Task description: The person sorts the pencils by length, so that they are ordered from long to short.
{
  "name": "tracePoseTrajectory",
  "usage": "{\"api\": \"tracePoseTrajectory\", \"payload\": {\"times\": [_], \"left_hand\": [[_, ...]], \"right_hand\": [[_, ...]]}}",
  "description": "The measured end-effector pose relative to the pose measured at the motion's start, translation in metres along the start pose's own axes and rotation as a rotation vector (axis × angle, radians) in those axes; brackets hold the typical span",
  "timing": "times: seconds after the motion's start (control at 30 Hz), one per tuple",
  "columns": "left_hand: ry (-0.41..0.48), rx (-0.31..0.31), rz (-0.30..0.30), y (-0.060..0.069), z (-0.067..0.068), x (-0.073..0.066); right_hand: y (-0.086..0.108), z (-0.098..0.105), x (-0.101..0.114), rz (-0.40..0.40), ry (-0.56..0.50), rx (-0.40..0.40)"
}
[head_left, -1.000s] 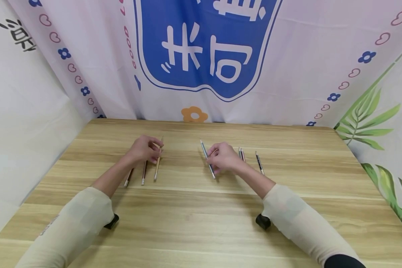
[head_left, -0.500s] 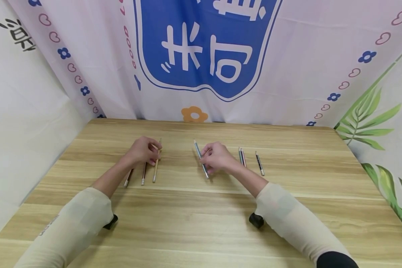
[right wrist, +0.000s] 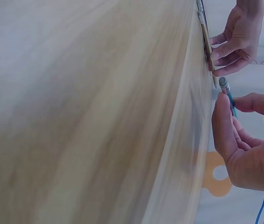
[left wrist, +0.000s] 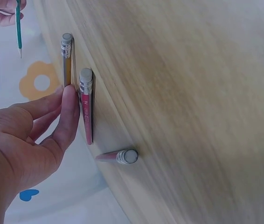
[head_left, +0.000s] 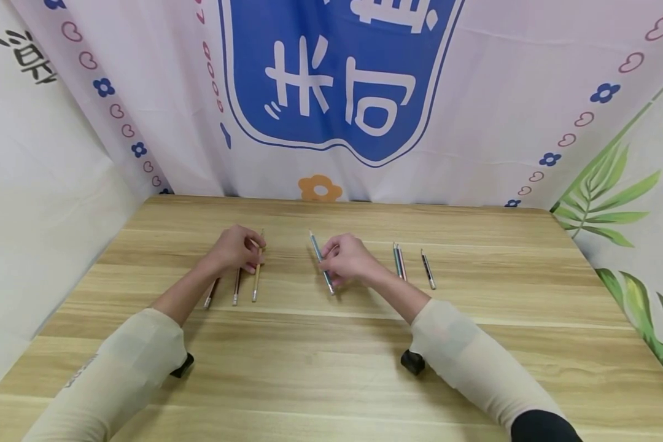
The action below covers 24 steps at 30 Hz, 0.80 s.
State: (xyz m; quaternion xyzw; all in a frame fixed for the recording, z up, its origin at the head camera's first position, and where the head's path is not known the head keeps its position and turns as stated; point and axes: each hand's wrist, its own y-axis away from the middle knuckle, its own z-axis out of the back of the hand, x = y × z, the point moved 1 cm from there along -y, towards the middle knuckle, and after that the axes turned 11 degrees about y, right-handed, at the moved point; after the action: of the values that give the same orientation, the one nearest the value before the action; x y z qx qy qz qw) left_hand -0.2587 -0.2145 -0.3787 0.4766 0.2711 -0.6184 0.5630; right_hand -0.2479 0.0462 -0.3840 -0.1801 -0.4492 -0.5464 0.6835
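Note:
My left hand (head_left: 235, 248) pinches a yellow pencil (head_left: 256, 283) with a white eraser end towards me. In the left wrist view, the thumb and fingers meet on the yellow pencil (left wrist: 67, 67), right beside a red pencil (left wrist: 87, 105). Another dark red pencil (head_left: 212, 294) lies partly hidden under the left wrist. Near the table's middle, my right hand (head_left: 347, 258) holds a teal pencil (head_left: 315, 245) between thumb and fingers, tip pointing away. The right wrist view shows the eraser of the teal pencil (right wrist: 224, 84) just above the fingertips.
On the right of the wooden table (head_left: 320, 362) lie two pencils side by side (head_left: 400, 263) and a dark pencil (head_left: 428, 270) apart from them. A printed curtain (head_left: 486, 110) hangs along the back edge.
My right hand has carried the teal pencil leftward, nearer the left hand. The left hand and the yellow pencil have shifted slightly left.

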Motion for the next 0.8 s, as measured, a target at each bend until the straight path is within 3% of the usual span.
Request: {"api": "tracePoseTrajectory", "payload": {"times": [0.4,0.8], "left_hand": [[-0.009,0.003,0.019,0.003,0.001,0.000],[-0.017,-0.008,-0.005,0.002,0.001,0.002]], "right_hand": [[-0.008,-0.015,0.007,0.033,-0.017,0.039],[-0.011,-0.025,0.015,0.053,-0.029,0.050]]}}
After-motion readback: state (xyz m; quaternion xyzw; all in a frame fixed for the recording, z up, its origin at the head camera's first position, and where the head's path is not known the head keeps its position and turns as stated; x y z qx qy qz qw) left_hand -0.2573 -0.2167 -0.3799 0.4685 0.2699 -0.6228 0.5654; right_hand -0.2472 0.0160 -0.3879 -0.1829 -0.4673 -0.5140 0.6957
